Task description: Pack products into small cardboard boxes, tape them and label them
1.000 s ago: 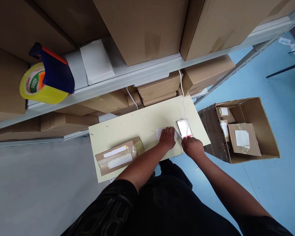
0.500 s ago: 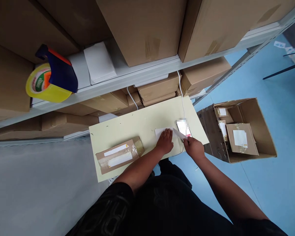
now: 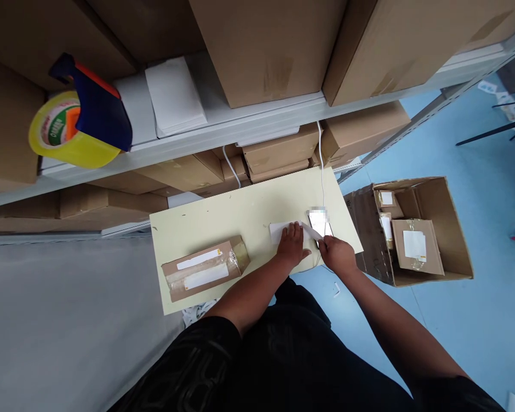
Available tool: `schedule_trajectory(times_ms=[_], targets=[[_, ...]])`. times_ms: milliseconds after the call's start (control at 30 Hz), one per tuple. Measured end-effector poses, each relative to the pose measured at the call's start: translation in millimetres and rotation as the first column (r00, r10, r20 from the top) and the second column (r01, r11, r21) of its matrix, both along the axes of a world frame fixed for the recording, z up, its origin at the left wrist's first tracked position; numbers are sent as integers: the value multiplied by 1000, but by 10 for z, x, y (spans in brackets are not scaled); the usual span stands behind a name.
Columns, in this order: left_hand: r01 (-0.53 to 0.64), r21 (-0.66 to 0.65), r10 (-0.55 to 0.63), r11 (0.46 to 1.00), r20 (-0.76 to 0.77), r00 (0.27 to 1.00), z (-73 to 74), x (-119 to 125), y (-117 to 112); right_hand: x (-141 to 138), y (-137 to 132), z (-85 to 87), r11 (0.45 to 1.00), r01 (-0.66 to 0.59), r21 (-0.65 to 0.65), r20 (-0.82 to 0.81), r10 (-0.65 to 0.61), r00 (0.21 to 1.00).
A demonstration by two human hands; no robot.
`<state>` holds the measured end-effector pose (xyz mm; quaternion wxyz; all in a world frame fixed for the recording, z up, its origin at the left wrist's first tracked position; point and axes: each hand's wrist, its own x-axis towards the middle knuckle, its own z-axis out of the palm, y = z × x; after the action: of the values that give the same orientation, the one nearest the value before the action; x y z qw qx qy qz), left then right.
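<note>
My left hand [image 3: 290, 245] lies flat with its fingers stretched over a white paper slip [image 3: 276, 232] on the pale table [image 3: 251, 206]. At the slip's right end, my right hand [image 3: 338, 255] is closed in a pinch. That end is raised off the table and partly covers a phone [image 3: 319, 221] with a white cable [image 3: 321, 151] running to it. To the left of my left hand rests a taped cardboard parcel [image 3: 236, 252] bearing white labels. The slip's middle is hidden under my left fingers.
An open carton [image 3: 459, 229] holding several labelled parcels [image 3: 417, 246] stands on the floor at right. On the shelf [image 3: 223, 129] above the table are a tape dispenser [image 3: 105, 114], a stack of white paper [image 3: 175, 97] and large cardboard boxes [image 3: 270, 51].
My left hand has shifted slightly right along the slip. My right hand keeps its pinch on the slip's end. The whole view has tilted a little.
</note>
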<state>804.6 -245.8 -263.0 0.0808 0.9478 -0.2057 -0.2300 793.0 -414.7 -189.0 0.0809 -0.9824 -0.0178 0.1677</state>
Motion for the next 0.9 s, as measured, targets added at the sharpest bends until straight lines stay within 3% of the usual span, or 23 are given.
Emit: schedule_trajectory(times_ms=[133, 267, 367, 467, 633, 700, 800, 900], targets=[[-11, 22, 12, 1000, -4, 1000, 30, 22, -62, -99, -45, 124, 999, 37, 32, 72, -39, 997], [-2, 13, 2, 1000, -44, 999, 4, -19, -39, -145, -220, 448, 979, 131, 155, 142, -154, 978], [-12, 3, 12, 1000, -69, 998, -2, -58, -24, -176, -351, 688, 927, 240, 288, 144, -290, 946], [-34, -41, 30, 999, -96, 995, 70, -21, -10, -209, -373, 833, 816, 355, 457, 66, -429, 901], [-226, -238, 149, 944, -303, 941, 384, 252, 206, -201, -150, 942, 494, 491, 718, -205, -525, 826], [-312, -263, 192, 913, -398, 897, 537, 351, 374, -174, -24, 994, 415, 481, 773, -236, -516, 824], [-362, -271, 230, 892, -417, 879, 729, 395, 644, -143, 164, 1095, 419, 417, 806, -184, -493, 851], [-397, -295, 259, 869, -413, 873, 867, 342, 860, -157, 340, 1184, 532, 309, 788, -44, -452, 891]])
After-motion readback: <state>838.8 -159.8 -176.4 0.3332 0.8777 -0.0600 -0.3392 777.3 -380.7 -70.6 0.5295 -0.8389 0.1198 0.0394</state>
